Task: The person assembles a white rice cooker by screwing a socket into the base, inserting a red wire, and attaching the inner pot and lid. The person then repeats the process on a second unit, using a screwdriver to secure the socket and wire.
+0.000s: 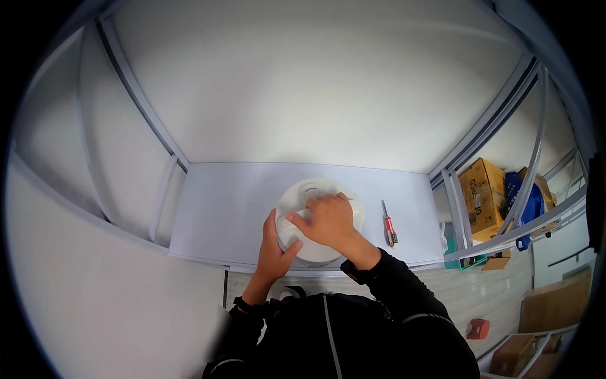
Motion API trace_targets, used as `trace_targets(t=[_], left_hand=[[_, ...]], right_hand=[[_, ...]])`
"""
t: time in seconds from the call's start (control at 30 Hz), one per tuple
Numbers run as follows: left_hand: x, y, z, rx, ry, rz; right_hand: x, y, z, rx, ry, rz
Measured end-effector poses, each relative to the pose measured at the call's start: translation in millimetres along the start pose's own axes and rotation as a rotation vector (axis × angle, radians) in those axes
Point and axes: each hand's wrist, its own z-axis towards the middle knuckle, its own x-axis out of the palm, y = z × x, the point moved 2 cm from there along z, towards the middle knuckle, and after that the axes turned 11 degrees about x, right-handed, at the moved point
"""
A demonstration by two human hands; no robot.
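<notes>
A white round appliance with a domed, dish-like top sits near the front edge of the white table, in front of me. My left hand is closed against its left side, with the thumb along the near face. From the right, my right hand reaches over the top. Its fingers are bent down onto the raised part there and its thumb points left; the fingertips are partly hidden. To the right lies a screwdriver with a red and black handle, its shaft pointing away from me.
The white table has a pale panel behind it and metal frame posts at its sides. Beyond the right posts are a cardboard box, a blue bag and a teal bin. A red object stands on the floor.
</notes>
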Motion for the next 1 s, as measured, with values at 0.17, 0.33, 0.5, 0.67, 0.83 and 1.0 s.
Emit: trace_targets(t=[0.17, 0.33, 0.5, 0.67, 0.83, 1.0], left_hand=[[-1, -2, 1, 0.045, -0.106, -0.072], [-13, -24, 8, 0.135, -0.194, -0.189], [-22, -49, 17, 0.139, -0.005, -0.070], [-3, -68, 32, 0.102, 0.091, -0.014], [37, -89, 61, 0.587, 0.018, 0.249], [80, -102, 66, 0.690, 0.053, 0.459]], right_hand=[[-11, 14, 3, -0.052, -0.130, 0.022], [-33, 22, 2, -0.026, -0.147, 0.195], [-63, 7, -10, -0.259, -0.155, 0.372], [-80, -35, -25, -0.381, -0.177, 0.434], [-80, -94, -56, -0.297, -0.168, 0.539], [-81, -166, -102, -0.095, -0.037, 0.889]])
